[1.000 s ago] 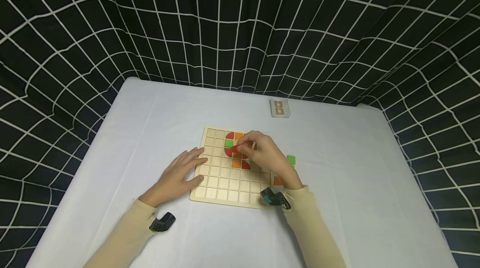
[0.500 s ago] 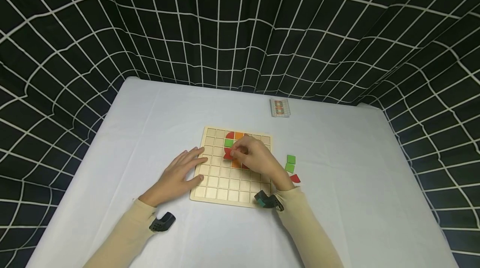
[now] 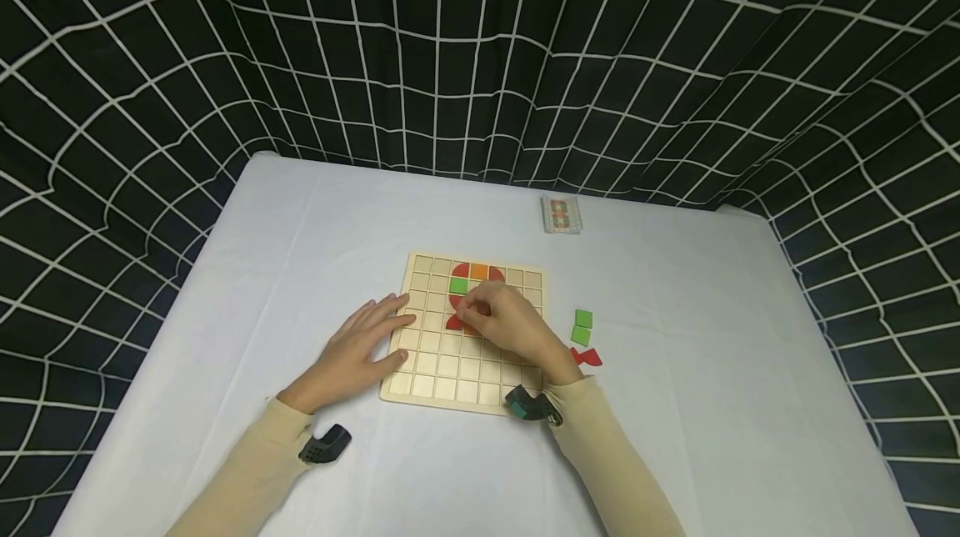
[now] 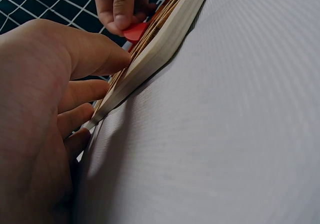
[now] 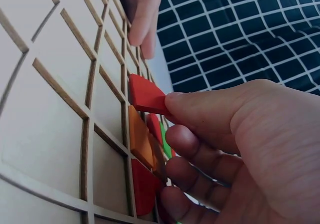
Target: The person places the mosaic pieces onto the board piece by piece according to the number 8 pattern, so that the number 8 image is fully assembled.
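A wooden grid board (image 3: 447, 366) lies on the table, bearing red, orange and green tiles. My right hand (image 3: 510, 324) pinches a red tile with one rounded side (image 5: 147, 95) between thumb and index finger. In the right wrist view that tile is tilted over a cell beside an orange tile (image 5: 140, 136); whether it is fully seated I cannot tell. Another red tile (image 5: 144, 186) lies beyond the orange one. My left hand (image 3: 352, 349) rests with spread fingers at the board's left edge. The right hand hides some tiles in the head view.
Right of the board lie two loose green tiles (image 3: 583, 318) and red tiles (image 3: 591, 357). A stack of pattern cards (image 3: 561, 215) sits toward the back. A black curtain with white grid lines (image 3: 465, 62) surrounds the white table (image 3: 712, 337).
My right hand has moved left and slightly toward me, bringing the red tile down to the cell left of the orange tile. The loose red tiles have come into view. The left hand stays put.
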`<state>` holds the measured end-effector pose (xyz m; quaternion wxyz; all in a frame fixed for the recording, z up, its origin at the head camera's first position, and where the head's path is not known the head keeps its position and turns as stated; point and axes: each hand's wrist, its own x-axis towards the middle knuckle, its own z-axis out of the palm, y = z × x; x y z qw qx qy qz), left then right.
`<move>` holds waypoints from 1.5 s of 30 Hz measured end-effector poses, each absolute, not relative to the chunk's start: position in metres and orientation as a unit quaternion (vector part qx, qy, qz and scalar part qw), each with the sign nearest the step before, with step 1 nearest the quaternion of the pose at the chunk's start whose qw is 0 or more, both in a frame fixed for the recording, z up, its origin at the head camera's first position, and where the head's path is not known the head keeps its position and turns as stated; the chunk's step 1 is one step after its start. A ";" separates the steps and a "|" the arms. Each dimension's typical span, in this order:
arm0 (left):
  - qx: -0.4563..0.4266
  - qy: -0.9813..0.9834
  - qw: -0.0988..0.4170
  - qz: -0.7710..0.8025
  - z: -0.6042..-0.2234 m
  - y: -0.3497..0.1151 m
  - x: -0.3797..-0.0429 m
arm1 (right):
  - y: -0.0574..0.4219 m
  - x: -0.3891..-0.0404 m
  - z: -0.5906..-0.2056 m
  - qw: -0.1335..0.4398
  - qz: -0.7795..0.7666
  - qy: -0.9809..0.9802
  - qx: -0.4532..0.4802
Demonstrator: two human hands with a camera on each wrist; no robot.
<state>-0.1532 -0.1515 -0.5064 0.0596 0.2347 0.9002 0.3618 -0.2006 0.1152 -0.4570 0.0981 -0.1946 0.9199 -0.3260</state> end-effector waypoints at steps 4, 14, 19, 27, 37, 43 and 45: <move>0.235 0.900 0.060 0.362 -0.506 -0.152 -0.153 | 0.116 -0.201 -0.459 0.100 -0.319 0.922 -0.195; 0.234 0.901 0.063 0.361 -0.506 -0.151 -0.154 | 0.114 -0.200 -0.461 0.092 -0.298 0.928 -0.203; 0.234 0.900 0.064 0.362 -0.506 -0.152 -0.154 | 0.113 -0.199 -0.462 0.087 -0.289 0.932 -0.199; 0.234 0.900 0.065 0.361 -0.505 -0.151 -0.154 | 0.113 -0.200 -0.462 0.082 -0.297 0.931 -0.193; 0.231 0.900 0.065 0.364 -0.503 -0.151 -0.154 | 0.117 -0.199 -0.453 0.087 -0.322 0.927 -0.170; 0.228 0.900 0.067 0.365 -0.504 -0.150 -0.153 | 0.125 -0.199 -0.439 0.092 -0.391 0.902 -0.156; 0.227 0.901 0.067 0.365 -0.505 -0.150 -0.153 | 0.127 -0.199 -0.433 0.086 -0.395 0.901 -0.156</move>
